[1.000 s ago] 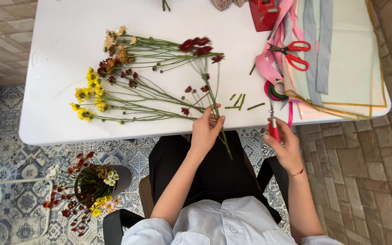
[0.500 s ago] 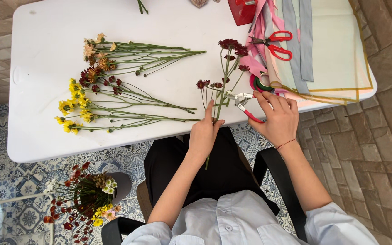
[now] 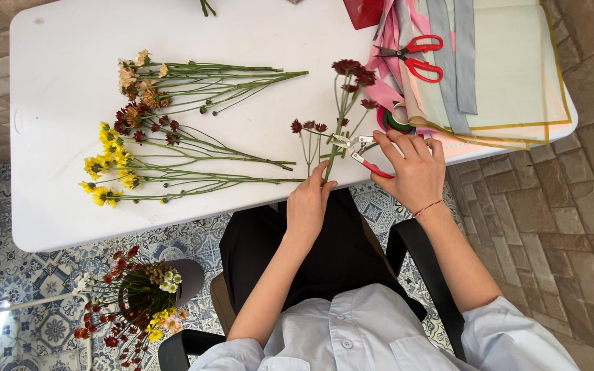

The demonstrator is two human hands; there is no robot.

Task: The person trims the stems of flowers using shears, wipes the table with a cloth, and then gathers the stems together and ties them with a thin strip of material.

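My left hand [image 3: 309, 203] pinches the lower stem of a dark red flower sprig [image 3: 344, 96] and holds it upright over the front edge of the white table [image 3: 63, 213]. My right hand [image 3: 410, 168] grips red-handled pruning shears [image 3: 360, 149], whose metal blades sit against the stem just above my left hand. Both hands are close together at the table's near edge.
Orange, dark red and yellow cut flowers [image 3: 125, 137] lie in rows at the left of the table. Red scissors [image 3: 414, 56], ribbons and wrapping sheets [image 3: 510, 69] sit at the right, with a tape roll [image 3: 393, 120]. A pot of mixed flowers [image 3: 135, 302] stands on the tiled floor.
My left hand lifted the red sprig from the table and turned it upright. My right hand moved the shears left, up to the stem.
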